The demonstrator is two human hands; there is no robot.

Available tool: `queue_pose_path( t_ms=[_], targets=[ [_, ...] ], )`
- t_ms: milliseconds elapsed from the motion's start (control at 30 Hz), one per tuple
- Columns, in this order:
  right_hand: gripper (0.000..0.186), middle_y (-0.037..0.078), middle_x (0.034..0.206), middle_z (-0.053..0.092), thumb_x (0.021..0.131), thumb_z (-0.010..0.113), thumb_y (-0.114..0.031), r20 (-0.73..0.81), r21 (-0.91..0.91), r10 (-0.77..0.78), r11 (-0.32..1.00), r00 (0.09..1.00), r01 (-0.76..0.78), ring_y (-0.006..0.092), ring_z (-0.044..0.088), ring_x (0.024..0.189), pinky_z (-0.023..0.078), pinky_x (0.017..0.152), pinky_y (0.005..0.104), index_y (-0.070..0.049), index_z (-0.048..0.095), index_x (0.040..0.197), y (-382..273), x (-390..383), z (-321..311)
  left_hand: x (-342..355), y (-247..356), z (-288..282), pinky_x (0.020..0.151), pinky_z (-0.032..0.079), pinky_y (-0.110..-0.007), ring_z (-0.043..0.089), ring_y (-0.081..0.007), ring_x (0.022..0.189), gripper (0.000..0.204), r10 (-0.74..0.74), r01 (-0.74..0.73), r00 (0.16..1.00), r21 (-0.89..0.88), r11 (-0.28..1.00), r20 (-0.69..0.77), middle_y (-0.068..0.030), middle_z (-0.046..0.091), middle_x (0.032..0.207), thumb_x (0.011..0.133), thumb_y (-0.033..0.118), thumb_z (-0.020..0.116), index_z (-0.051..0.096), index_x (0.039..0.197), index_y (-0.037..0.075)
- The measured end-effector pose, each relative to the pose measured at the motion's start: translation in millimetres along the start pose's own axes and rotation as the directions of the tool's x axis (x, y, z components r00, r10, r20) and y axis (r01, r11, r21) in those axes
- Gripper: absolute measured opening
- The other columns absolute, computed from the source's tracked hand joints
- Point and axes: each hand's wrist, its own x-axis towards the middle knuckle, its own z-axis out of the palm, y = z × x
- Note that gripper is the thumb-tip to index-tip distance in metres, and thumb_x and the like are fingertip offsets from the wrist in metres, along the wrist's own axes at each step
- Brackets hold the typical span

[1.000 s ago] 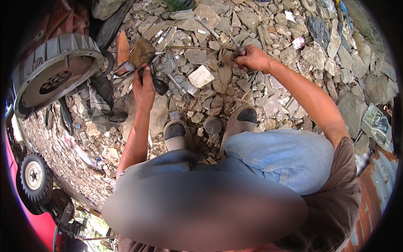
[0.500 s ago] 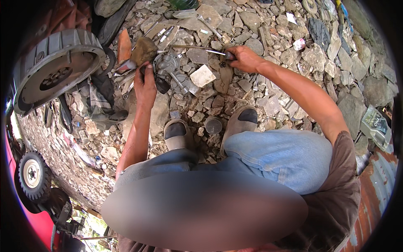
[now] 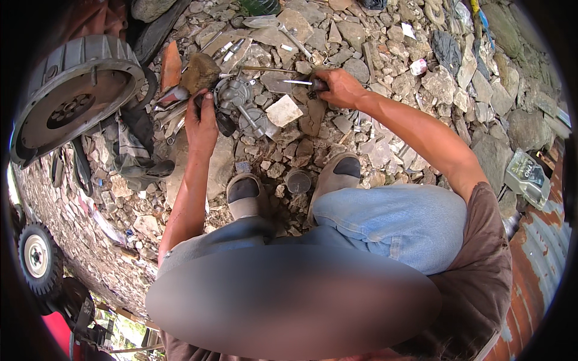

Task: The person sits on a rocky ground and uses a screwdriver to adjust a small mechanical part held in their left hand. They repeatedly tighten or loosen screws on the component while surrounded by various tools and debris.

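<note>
My right hand [image 3: 340,89] is closed round the dark handle of a screwdriver [image 3: 295,82], its bright shaft pointing left above the stones. A grey cast-metal housing [image 3: 233,95] with a ribbed arm lies on the ground left of the screwdriver tip, apart from it. My left hand [image 3: 201,120] is at the housing's left side, thumb and fingers pinched together; what lies between them is hidden. Beside that hand, under the housing's edge, sits a dark rounded piece [image 3: 226,125]. A pale flat block [image 3: 283,111] rests right of the housing.
Beyond the housing lie a wrench [image 3: 296,43], sockets [image 3: 233,49] and a thin rod [image 3: 265,68]. A brown rock [image 3: 201,73] and an orange brick piece [image 3: 171,66] stand by my left hand. A large metal bell housing [image 3: 78,99] is at left, a clear plastic bottle [image 3: 527,177] at right.
My right hand has moved slightly left, and the screwdriver's shaft now lies more level, its tip nearer the housing. My left hand stays by the housing. The whole view has shifted a little.
</note>
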Motion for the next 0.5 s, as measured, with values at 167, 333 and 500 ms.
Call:
queue_pose_path(
  t_ms=[167,333,500],
  targets=[
    [0.030,0.021,0.088,0.070,0.079,0.071,-0.018,-0.050,0.061,-0.029,0.998,0.998,0.032,0.0423,0.068,0.087,0.054,0.078,0.0491,-0.006,0.066,0.106,1.6,3.2,0.0,1.5,-7.6,-6.9,0.090,0.043,-0.024,0.054,-0.0099,0.100,0.036,-0.041,0.040,0.999,0.054,0.998,0.024,-0.0022,0.064,0.113,0.106,0.030,0.061,0.063,0.129,0.002],
    [0.028,0.021,0.082,0.067,0.080,0.069,-0.016,0.013,0.091,-0.053,0.995,0.999,0.051,0.0403,0.066,0.079,0.053,0.074,0.0464,-0.005,0.068,0.106,-0.3,6.4,-12.5,2.2,-7.5,-1.4,0.086,0.043,-0.024,0.053,-0.0092,0.096,0.035,-0.020,0.020,1.000,0.029,0.999,0.016,-0.0011,0.064,0.109,0.106,0.029,0.061,0.063,0.128,0.002],
    [0.022,0.008,0.080,0.063,0.090,0.065,-0.019,0.032,0.361,0.153,0.920,0.988,-0.155,0.0226,0.062,0.072,0.053,0.070,0.0383,-0.004,0.067,0.107,-15.6,6.4,-28.0,0.4,-0.4,-2.1,0.081,0.047,-0.028,0.055,-0.0116,0.089,0.033,-0.038,0.038,0.999,0.038,0.999,0.012,-0.0043,0.064,0.097,0.103,0.028,0.064,0.064,0.123,0.002]
  ],
)
